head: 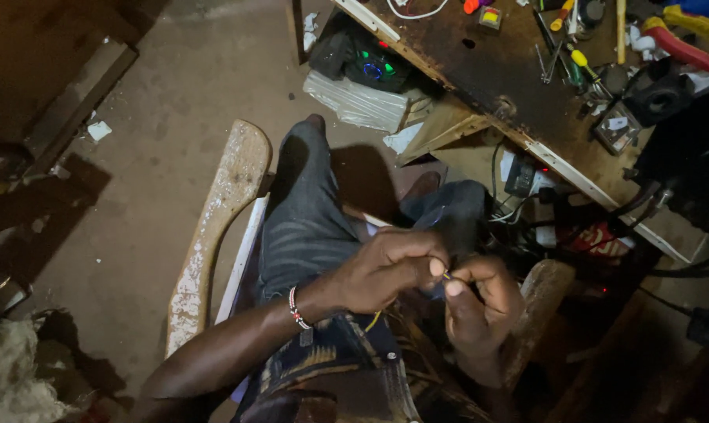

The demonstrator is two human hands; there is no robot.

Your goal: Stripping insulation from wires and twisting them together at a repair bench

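Observation:
My left hand and my right hand meet over my lap, fingertips pinched together on a thin yellow wire. A loop of the same wire hangs below my left palm. A beaded bracelet circles my left wrist. I sit in grey jeans on a worn wooden chair. What lies under the fingers is hidden.
A rusty workbench stands ahead right, strewn with screwdrivers, tools and a black part. Cables and a power strip hang below it. A dark device with blue and green lights sits on the concrete floor.

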